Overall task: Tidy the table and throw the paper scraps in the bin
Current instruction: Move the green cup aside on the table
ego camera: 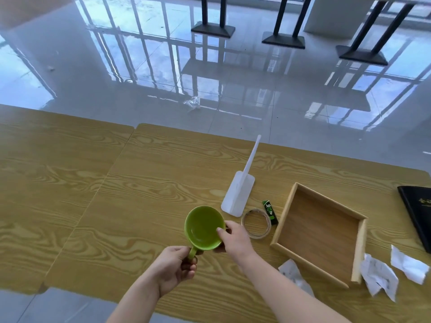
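A green mug (202, 226) is held over the wooden table (151, 173), empty inside. My left hand (174, 268) pinches its handle from below. My right hand (234, 237) grips its right rim, thumb over the edge. Crumpled white paper scraps lie on the table: one (294, 275) in front of the wooden tray, partly behind my right forearm, one (379, 277) at the tray's right corner, and one (408, 264) further right. No bin is in view.
An open, empty wooden tray (292, 199) sits right of the mug. Beside it lie a clear tape roll (256, 223), a small green tube (270, 211) and a white plastic scraper (239, 194). A black folder (417, 213) lies at the right edge. A plastic wrapper (192, 102) is on the floor.
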`<state>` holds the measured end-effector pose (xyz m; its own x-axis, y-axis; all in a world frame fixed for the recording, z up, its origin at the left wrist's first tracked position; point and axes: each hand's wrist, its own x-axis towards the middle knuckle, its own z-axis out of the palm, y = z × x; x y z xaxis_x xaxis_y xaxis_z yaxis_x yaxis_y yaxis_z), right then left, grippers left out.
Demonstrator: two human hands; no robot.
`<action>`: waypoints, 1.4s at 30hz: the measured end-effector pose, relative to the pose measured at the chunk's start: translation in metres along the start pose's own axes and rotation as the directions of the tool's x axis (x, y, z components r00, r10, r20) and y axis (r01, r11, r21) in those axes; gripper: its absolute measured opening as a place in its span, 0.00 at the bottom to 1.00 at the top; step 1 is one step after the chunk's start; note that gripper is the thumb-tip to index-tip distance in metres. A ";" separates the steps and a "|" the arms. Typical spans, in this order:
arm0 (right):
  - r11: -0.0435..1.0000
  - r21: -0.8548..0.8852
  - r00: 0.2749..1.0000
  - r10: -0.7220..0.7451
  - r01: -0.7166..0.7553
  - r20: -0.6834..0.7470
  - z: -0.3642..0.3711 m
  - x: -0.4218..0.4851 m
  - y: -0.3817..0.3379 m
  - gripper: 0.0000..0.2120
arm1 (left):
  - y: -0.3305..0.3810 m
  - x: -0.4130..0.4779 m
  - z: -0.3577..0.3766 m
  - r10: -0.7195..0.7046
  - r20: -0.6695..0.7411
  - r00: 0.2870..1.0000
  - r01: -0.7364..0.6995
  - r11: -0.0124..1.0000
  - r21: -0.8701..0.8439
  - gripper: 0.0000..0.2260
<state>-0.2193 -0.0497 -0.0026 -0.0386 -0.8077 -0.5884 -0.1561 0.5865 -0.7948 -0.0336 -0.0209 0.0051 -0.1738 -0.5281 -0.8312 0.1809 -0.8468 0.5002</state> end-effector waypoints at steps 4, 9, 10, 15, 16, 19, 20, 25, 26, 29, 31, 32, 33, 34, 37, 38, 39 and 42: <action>0.998 -0.065 1.000 -0.014 0.012 -0.027 -0.010 0.002 0.009 0.08 | -0.013 0.002 0.014 0.012 -0.052 0.999 -0.012 1.000 -0.001 0.13; 0.980 -0.187 0.996 -0.077 0.067 -0.046 -0.018 0.003 0.013 0.09 | -0.026 0.008 0.034 0.096 -0.269 0.958 -0.101 0.995 -0.003 0.13; 0.966 -0.247 0.994 -0.095 0.080 -0.049 -0.019 0.004 0.015 0.09 | -0.029 0.009 0.037 0.116 -0.296 0.948 -0.119 0.993 0.008 0.13; 0.933 -0.341 0.992 -0.127 0.110 -0.028 -0.025 0.007 0.021 0.08 | -0.043 0.004 0.040 0.278 -0.343 0.897 -0.208 0.951 0.227 0.12; 0.930 -0.350 0.992 -0.125 0.111 -0.019 -0.026 0.007 0.022 0.08 | -0.045 0.003 0.040 0.318 -0.339 0.885 -0.223 0.930 0.290 0.11; 0.922 -0.368 0.993 -0.119 0.117 0.017 -0.029 0.009 0.021 0.07 | -0.050 0.000 0.041 0.446 -0.325 0.834 -0.250 0.830 0.499 0.05; 0.924 -0.362 0.992 -0.123 0.125 0.026 -0.031 0.009 0.021 0.06 | -0.051 -0.002 0.042 0.480 -0.328 0.813 -0.244 0.794 0.557 0.06; 0.914 -0.364 0.983 -0.176 0.182 0.049 -0.039 0.008 0.023 0.07 | -0.055 -0.003 0.047 0.528 -0.342 0.777 -0.240 0.751 0.615 0.11; 0.918 -0.353 0.983 -0.175 0.182 0.052 -0.039 0.008 0.024 0.07 | -0.055 -0.003 0.047 0.521 -0.341 0.783 -0.240 0.758 0.607 0.11; 0.940 -0.297 0.986 -0.162 0.168 0.045 -0.034 0.010 0.025 0.11 | -0.056 -0.002 0.048 0.540 -0.356 0.762 -0.253 0.756 0.604 0.11; 0.943 -0.284 0.985 -0.167 0.175 0.052 -0.028 0.012 0.020 0.11 | -0.054 -0.002 0.045 0.576 -0.373 0.727 -0.261 0.735 0.625 0.11; 0.946 -0.276 0.985 -0.162 0.170 0.055 -0.024 0.014 0.017 0.10 | -0.053 -0.003 0.043 0.589 -0.377 0.715 -0.268 0.729 0.630 0.12; 0.952 -0.260 0.987 -0.148 0.159 0.059 -0.019 0.015 0.014 0.10 | -0.051 -0.004 0.039 0.597 -0.381 0.706 -0.274 0.726 0.630 0.12; 0.958 -0.246 0.989 -0.132 0.144 0.064 -0.013 0.015 0.012 0.10 | -0.049 -0.006 0.035 0.606 -0.388 0.694 -0.281 0.724 0.630 0.12; 0.969 -0.218 0.991 -0.098 0.115 0.087 0.011 0.020 0.005 0.10 | -0.042 -0.010 0.014 0.633 -0.408 0.658 -0.299 0.717 0.629 0.13; 0.970 -0.216 0.990 -0.093 0.114 0.103 0.021 0.023 0.002 0.10 | -0.039 -0.011 0.005 0.636 -0.414 0.651 -0.303 0.718 0.627 0.13; 0.967 -0.224 0.988 -0.094 0.119 0.120 0.032 0.026 -0.001 0.11 | -0.036 -0.011 -0.005 0.638 -0.421 0.645 -0.303 0.719 0.625 0.12; 0.955 -0.261 0.984 -0.107 0.142 0.142 0.072 0.033 -0.012 0.13 | -0.028 -0.015 -0.042 0.633 -0.444 0.634 -0.300 0.731 0.612 0.11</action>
<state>-0.1478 -0.0792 -0.0237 0.1194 -0.8487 -0.5152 -0.4126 0.4296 -0.8033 0.0041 0.0132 -0.0063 0.4343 -0.8425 -0.3187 -0.4082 -0.4994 0.7642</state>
